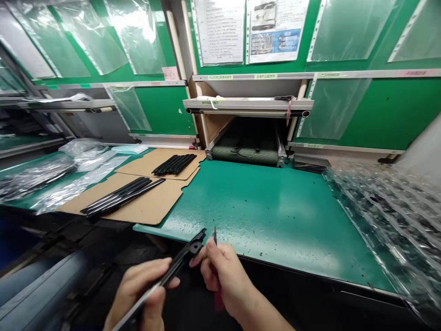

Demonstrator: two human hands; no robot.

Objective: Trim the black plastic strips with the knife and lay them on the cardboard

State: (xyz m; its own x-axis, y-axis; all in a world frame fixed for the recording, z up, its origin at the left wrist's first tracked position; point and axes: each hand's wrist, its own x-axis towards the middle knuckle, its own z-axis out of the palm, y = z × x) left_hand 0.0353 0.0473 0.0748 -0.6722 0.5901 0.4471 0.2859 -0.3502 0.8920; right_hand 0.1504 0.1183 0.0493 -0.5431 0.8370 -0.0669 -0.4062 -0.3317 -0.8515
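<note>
My left hand (pixel 144 287) is closed around a long black plastic strip (pixel 179 259), whose far end points up toward the table edge. My right hand (pixel 222 271) is closed in a pinch on a thin dark blade-like tool (pixel 215 236) held upright, its tip just beside the strip's end. Both hands hover below the front edge of the green table (pixel 262 211).
Two brown cardboard sheets (pixel 148 207) lie at the left, each carrying several black strips (pixel 120 195). Clear plastic bags (pixel 69 170) lie further left, and bubble-like clear packaging (pixel 389 211) fills the right side. A small conveyor belt (pixel 246 154) opens at the back.
</note>
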